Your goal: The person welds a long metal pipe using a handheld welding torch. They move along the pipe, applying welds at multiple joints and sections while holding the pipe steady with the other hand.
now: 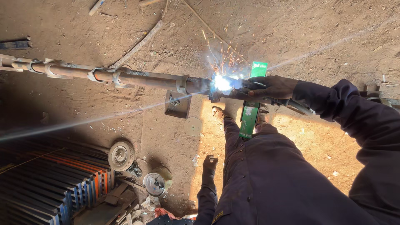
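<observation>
While a white arc (222, 83) burns on the long rusty pipe (137, 79), which lies across the dirt floor (291, 33) from the left edge to the middle of the view with rings and brackets along it, the nearest danger appears to be the spray of sparks (225, 58) flying up and back toward the gloved hand beside it. A spark on the dark sleeve (354, 108) or trouser leg (266, 175) could scorch the cloth, and the green carton (252, 104) lying right under the weld point looks likely to catch if hot spatter drops onto it. A slip of the wrist would probably drag the arc off the seam and leave a poor bead, since the pipe seems propped only on a small plate stand (178, 104). The right hand (273, 88), gloved, is closed around the welding holder (246, 85) just beside the arc, its arm stretched in from the right edge, elbow bent and held high. The left hand (209, 162) hangs low by the person's leg, well apart from the pipe, fist closed on a small object too dim to identify. A small wheel (121, 155) and stacked coloured metal frames (50, 183) sit at lower left, well clear.
</observation>
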Demonstrator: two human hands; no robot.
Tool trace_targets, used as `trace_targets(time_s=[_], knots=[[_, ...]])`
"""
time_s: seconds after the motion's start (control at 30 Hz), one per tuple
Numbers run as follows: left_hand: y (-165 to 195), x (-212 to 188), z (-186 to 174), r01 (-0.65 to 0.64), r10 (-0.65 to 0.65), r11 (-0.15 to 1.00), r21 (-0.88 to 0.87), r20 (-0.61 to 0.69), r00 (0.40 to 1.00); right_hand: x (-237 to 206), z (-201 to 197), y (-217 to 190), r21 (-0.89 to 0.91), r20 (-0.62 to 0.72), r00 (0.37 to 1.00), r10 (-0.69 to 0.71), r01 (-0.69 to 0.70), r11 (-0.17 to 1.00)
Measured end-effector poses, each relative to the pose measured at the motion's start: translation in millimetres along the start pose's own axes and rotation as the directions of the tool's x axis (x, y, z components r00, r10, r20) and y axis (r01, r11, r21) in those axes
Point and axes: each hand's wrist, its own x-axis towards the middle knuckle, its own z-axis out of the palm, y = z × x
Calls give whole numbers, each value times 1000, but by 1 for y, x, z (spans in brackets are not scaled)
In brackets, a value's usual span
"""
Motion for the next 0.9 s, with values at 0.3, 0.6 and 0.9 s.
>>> trace_targets(time_s=[0.3,0.6,0.9], knots=[[-2,-3,-1,-10,11,999,52,-26,1000,-5,-2,-18,70,65,991,114,-118,991],[26,9,11,-237,239,965,116,-4,971,-14,0,-32,61,-25,991,128,-127,990],[60,36,65,-521,525,850,-74,183,831,-77,40,6,117,-368,924,-99,152,981]])
